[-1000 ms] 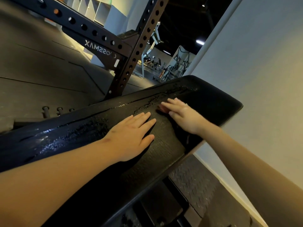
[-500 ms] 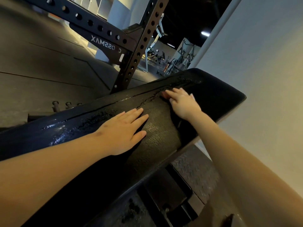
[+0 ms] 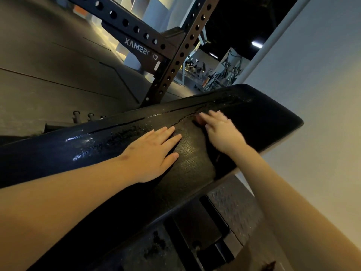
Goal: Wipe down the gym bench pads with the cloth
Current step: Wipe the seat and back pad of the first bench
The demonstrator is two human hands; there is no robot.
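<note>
A long black bench pad (image 3: pixel 269 116) runs across the view, and its left part glistens with wet streaks. On its middle lies a dark textured cloth (image 3: pixel 192 153), hard to tell apart from the pad. My left hand (image 3: pixel 152 153) lies flat on the cloth's near side with its fingers straight. My right hand (image 3: pixel 220 131) presses flat on the cloth's far edge with its fingers extended, and it is blurred by motion. A reddish patch shows under its fingertips.
A black perforated rack upright (image 3: pixel 175 61) and its crossbeam (image 3: pixel 132 30) stand behind the pad. A pale wall (image 3: pixel 312 94) rises close on the right. Below the pad are the bench frame (image 3: pixel 197 227) and a diamond-plate floor panel (image 3: pixel 234 200). Gym machines (image 3: pixel 220 75) stand far off.
My right hand has shifted a little along the far part of the pad and is now blurred. My left hand stays flat in about the same place.
</note>
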